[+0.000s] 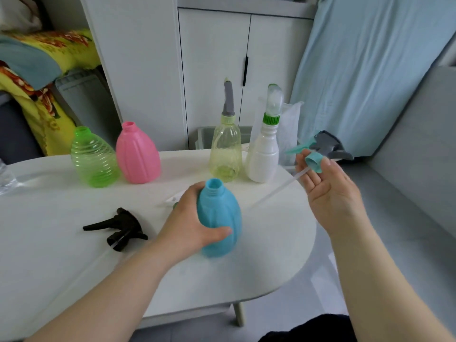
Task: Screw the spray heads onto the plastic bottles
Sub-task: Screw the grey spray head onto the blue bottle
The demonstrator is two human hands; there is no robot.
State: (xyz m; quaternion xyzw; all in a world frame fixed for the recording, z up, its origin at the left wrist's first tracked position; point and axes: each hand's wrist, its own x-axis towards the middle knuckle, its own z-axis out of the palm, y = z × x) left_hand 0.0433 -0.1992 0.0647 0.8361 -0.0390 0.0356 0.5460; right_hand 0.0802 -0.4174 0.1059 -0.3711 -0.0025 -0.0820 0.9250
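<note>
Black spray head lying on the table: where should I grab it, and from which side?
The black spray head lies flat on the white table, trigger and nozzle splayed left. Probably best to come straight down from above and pinch across its body just above the threaded collar, at its near end: that is the thickest part. The left hand is nearest, but it is holding the blue bottle.

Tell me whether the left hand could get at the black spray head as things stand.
Probably not yet: the left hand is wrapped around the blue bottle. The black spray head lies unobstructed on the table beside it.
</note>
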